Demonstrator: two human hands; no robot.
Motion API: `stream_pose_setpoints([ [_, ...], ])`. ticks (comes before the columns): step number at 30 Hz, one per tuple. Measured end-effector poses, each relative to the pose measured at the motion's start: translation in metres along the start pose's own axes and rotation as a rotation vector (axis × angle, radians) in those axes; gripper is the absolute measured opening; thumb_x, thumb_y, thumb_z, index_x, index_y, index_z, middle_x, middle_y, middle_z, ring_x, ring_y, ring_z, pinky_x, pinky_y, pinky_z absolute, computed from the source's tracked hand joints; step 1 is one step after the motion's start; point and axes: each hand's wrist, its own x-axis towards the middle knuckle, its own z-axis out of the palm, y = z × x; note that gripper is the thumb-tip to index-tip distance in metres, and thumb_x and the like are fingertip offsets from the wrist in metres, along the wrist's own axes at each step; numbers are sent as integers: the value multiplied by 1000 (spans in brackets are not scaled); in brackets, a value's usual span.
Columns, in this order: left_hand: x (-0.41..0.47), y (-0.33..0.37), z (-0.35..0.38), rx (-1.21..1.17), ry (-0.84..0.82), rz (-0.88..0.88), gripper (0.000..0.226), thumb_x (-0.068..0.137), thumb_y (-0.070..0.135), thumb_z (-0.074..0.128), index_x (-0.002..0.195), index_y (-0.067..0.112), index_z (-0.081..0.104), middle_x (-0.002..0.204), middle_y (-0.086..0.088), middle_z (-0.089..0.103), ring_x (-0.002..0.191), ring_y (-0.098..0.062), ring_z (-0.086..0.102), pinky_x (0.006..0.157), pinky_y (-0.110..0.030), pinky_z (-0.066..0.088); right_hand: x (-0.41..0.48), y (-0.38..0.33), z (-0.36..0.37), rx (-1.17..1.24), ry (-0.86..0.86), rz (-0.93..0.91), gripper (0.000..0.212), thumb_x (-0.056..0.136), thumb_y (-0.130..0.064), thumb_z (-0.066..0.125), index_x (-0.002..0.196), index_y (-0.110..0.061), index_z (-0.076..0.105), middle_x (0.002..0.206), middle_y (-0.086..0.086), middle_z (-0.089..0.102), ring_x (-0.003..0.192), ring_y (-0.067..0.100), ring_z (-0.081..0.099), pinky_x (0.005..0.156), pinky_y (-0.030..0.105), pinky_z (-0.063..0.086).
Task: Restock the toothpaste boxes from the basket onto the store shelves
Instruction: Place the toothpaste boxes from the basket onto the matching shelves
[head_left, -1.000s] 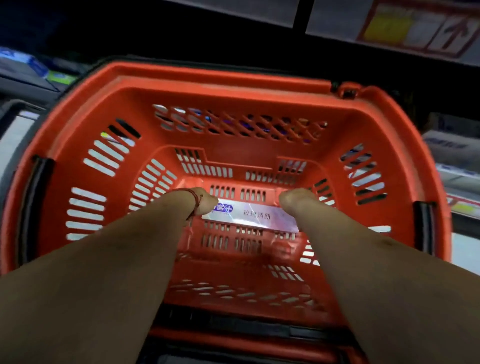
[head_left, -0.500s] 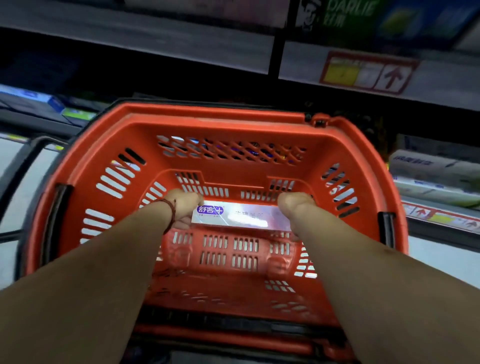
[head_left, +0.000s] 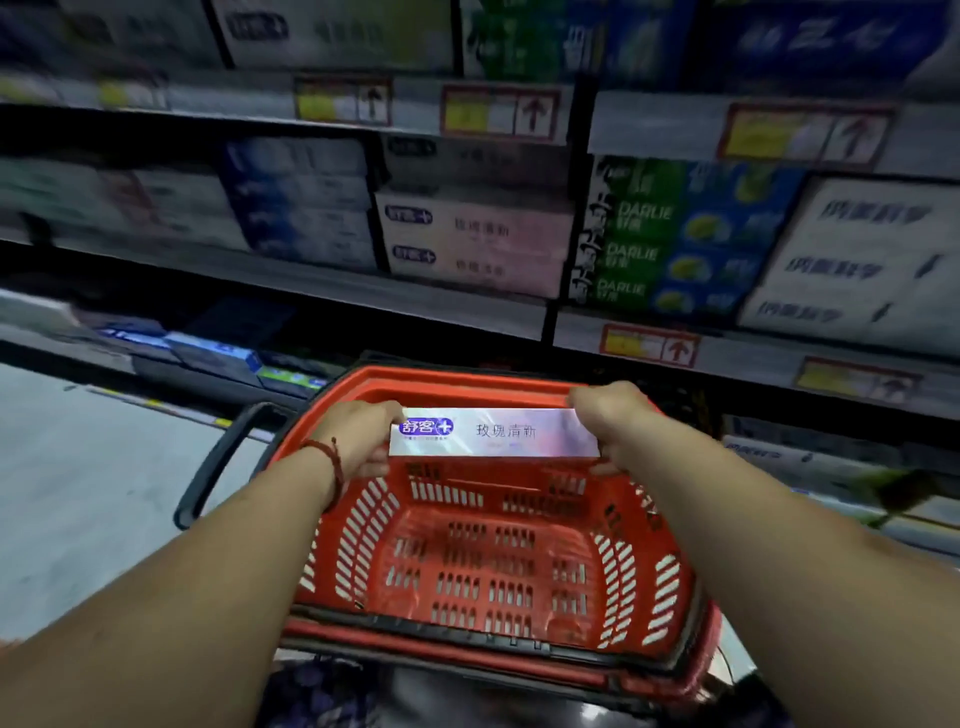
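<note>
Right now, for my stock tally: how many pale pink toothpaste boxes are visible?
3. One toothpaste box is held between the left hand and right hand above the basket; two more lie stacked, upper box on lower box, on the middle shelf. Others may hide behind them.

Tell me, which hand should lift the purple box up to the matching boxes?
Probably the right hand, though it's close. Both hands grip the toothpaste box by its ends, left hand too, but the right sits a little higher, nearer the matching boxes on the shelf above.
</note>
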Motion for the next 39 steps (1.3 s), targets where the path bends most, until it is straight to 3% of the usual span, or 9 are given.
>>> stream_pose_setpoints([
  [4, -6, 5, -4, -181, 172, 89, 22, 84, 26, 63, 92, 6, 71, 101, -23, 74, 69, -28, 63, 64, -35, 58, -23, -20, -10, 120, -28, -32, 24, 94, -25, 61, 110, -8, 56, 80, 5, 45, 68, 25, 47, 84, 52, 58],
  [8, -8, 19, -11, -287, 274, 177, 18, 79, 28, 65, 80, 10, 71, 89, -15, 77, 80, -34, 72, 81, -49, 62, -27, -33, -13, 205, -42, -96, 39, 95, -25, 64, 128, -6, 54, 102, 8, 52, 88, 27, 53, 87, 49, 57],
  [11, -8, 24, -19, -357, 270, 219, 17, 76, 25, 65, 80, 12, 75, 83, -6, 78, 89, -33, 75, 86, -46, 61, -30, -55, -10, 216, 9, -191, 31, 92, -21, 66, 117, -1, 62, 120, 19, 61, 108, 33, 61, 98, 60, 53],
  [15, -5, 38, -28, -428, 277, 288, 22, 72, 22, 64, 86, 16, 78, 90, -12, 79, 97, -41, 72, 92, -56, 55, -34, -74, -4, 170, 66, -303, 34, 86, -22, 67, 116, -6, 66, 114, 15, 65, 108, 34, 60, 99, 55, 52],
  [21, 0, 74, -31, -550, 303, 412, 29, 80, 9, 63, 97, 24, 81, 85, 4, 76, 78, -13, 63, 77, -24, 51, -30, -87, -9, 263, 104, -430, 25, 91, -18, 64, 116, -17, 68, 104, 3, 66, 96, 23, 61, 91, 43, 51],
  [24, 0, 94, -29, -581, 253, 491, 35, 83, 5, 60, 109, 19, 79, 100, -1, 77, 88, -12, 66, 83, -22, 50, -30, -92, -11, 327, 138, -490, 20, 92, -14, 63, 92, -34, 65, 86, -4, 65, 86, 21, 63, 92, 48, 55],
  [27, 0, 116, -25, -601, 200, 581, 38, 86, 2, 58, 117, 18, 75, 113, -5, 76, 107, -15, 70, 93, -22, 49, -29, -97, -15, 372, 191, -564, 25, 92, -13, 62, 108, -30, 71, 92, -3, 67, 91, 15, 65, 91, 44, 58],
  [31, 10, 144, -26, -629, 187, 675, 44, 83, 6, 60, 122, 23, 72, 117, 1, 74, 115, -10, 66, 96, -22, 48, -25, -106, -21, 461, 183, -628, 40, 92, -10, 62, 127, -27, 68, 107, -6, 71, 95, 5, 67, 76, 19, 57],
  [39, 35, 165, -19, -682, 149, 699, 52, 82, 1, 61, 128, 25, 66, 126, 3, 69, 116, -5, 65, 90, -16, 49, -9, -120, -19, 585, 202, -668, 38, 93, -11, 63, 129, -24, 66, 109, -8, 72, 93, 5, 65, 63, 7, 49],
])
